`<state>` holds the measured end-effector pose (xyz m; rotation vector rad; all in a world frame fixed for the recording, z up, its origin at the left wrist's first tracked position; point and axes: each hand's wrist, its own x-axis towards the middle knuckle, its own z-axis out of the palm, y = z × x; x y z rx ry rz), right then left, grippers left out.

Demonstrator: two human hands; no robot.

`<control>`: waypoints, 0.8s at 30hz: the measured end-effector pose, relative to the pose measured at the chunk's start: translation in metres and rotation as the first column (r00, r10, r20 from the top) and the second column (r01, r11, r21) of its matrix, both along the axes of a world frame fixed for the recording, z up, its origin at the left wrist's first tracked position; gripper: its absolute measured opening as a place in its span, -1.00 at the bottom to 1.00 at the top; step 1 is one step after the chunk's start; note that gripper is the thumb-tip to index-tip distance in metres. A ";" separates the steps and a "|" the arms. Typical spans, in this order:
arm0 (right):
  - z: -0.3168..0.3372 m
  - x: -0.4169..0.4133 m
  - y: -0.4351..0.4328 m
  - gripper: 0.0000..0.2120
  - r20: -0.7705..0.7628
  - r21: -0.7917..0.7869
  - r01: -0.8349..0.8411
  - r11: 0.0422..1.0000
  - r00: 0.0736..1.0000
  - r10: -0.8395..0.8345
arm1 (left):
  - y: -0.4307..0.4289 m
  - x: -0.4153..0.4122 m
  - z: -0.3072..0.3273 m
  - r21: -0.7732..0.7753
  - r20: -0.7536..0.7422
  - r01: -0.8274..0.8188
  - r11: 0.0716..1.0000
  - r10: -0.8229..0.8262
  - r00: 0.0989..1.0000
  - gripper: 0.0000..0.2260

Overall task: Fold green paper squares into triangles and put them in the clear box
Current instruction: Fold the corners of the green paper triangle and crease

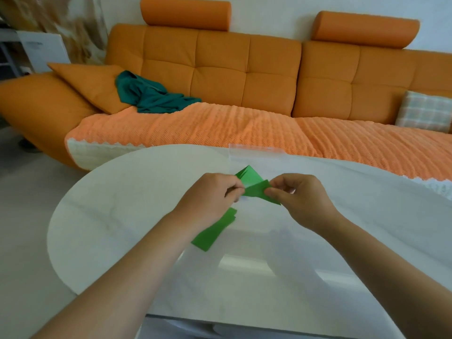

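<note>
Green paper [257, 192] is pinched at both ends by the left hand [210, 198] and right hand [299, 199] above the white table [127, 192], just before the clear box [256, 155]; spare squares [215, 232] are laid beneath the left wrist.

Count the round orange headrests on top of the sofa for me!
2. One orange cylindrical headrest sits above the orange sofa's left section, the other above the right section. The sofa runs out of frame, so more may be hidden.
</note>
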<state>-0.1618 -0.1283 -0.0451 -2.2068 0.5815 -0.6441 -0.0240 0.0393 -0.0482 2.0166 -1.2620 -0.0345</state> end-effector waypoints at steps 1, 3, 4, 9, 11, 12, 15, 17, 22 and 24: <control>0.003 0.006 -0.007 -0.93 0.006 -0.026 0.022 0.999 1.000 -0.022 | -0.001 0.007 -0.002 0.034 0.035 -0.023 0.999 0.022 0.999 -0.87; 0.009 0.020 -0.025 -0.95 0.017 -0.065 0.068 0.996 0.998 -0.067 | -0.003 0.019 -0.006 0.070 0.064 -0.086 0.994 0.082 0.995 -0.86; 0.012 0.027 -0.033 -0.97 0.007 -0.085 0.082 0.993 0.997 -0.081 | -0.004 0.024 -0.008 0.073 0.064 -0.115 0.991 0.111 0.992 -0.86; 0.010 0.053 -0.058 -0.96 -0.160 -0.147 -0.005 0.989 0.987 -0.019 | -0.013 0.034 -0.015 0.133 -0.013 -0.159 0.978 0.162 0.987 -0.70; 0.007 0.061 -0.060 -0.95 -0.237 -0.151 -0.045 0.987 0.972 0.008 | -0.017 0.034 -0.019 0.194 -0.028 -0.149 0.970 0.157 0.987 -0.58; 0.006 0.065 -0.060 -0.95 -0.277 -0.156 -0.063 0.986 0.961 0.017 | -0.019 0.033 -0.020 0.216 -0.034 -0.147 0.965 0.158 0.987 -0.56; 0.001 0.074 -0.059 -0.93 -0.353 -0.176 -0.084 0.981 0.936 0.017 | -0.023 0.030 -0.022 0.256 -0.062 -0.147 0.955 0.168 0.984 -0.64; 0.002 0.079 -0.058 -0.91 -0.368 -0.180 -0.091 0.980 0.930 0.019 | -0.025 0.028 -0.023 0.263 -0.071 -0.142 0.954 0.166 0.983 -0.66; 0.007 0.095 -0.058 -0.89 -0.483 -0.259 -0.143 0.955 0.876 0.001 | -0.026 0.026 -0.024 0.259 -0.071 -0.145 0.955 0.169 0.983 -0.66; 0.007 0.101 -0.056 -0.85 -0.516 -0.267 -0.135 0.954 0.856 -0.023 | -0.026 0.026 -0.024 0.259 -0.070 -0.148 0.954 0.172 0.983 -0.67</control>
